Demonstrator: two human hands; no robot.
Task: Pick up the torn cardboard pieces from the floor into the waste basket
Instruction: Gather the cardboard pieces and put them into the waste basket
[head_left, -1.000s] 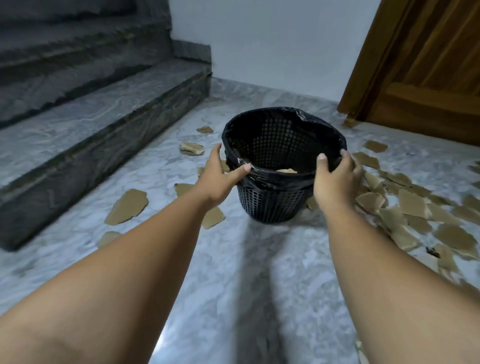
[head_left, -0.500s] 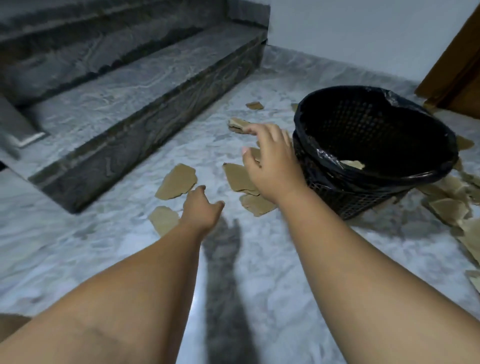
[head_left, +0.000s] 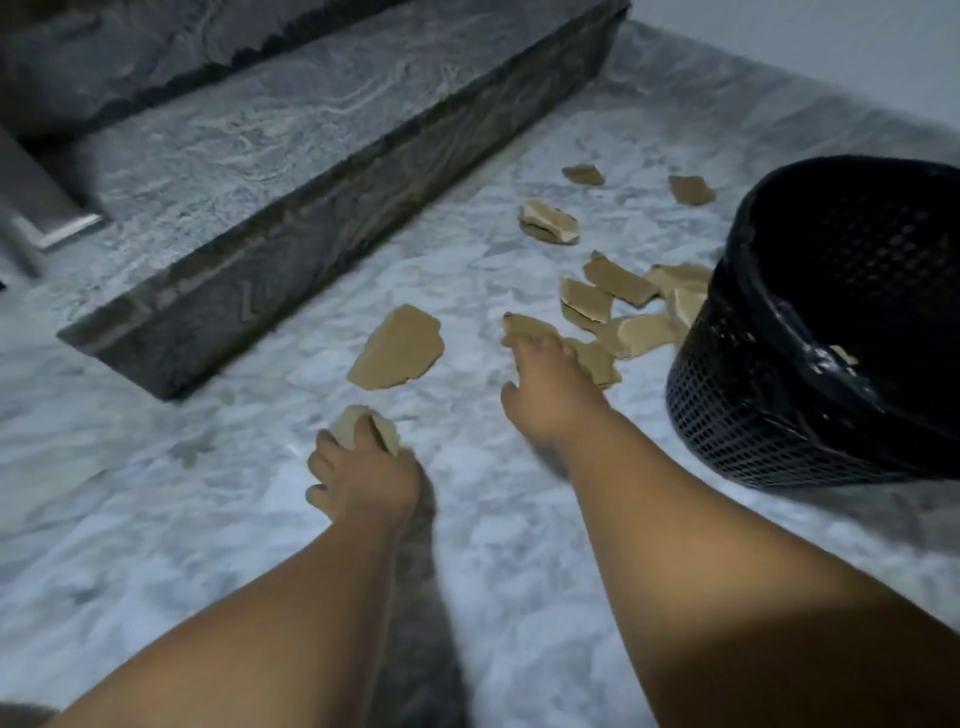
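On veined marble floor (head_left: 467, 545), left fingers (head_left: 363, 441) pinch a jagged cardboard scrap (head_left: 363, 423); right fingers (head_left: 540, 348) spread.

No text, label, brand, number or sign can be read anywhere in the view.
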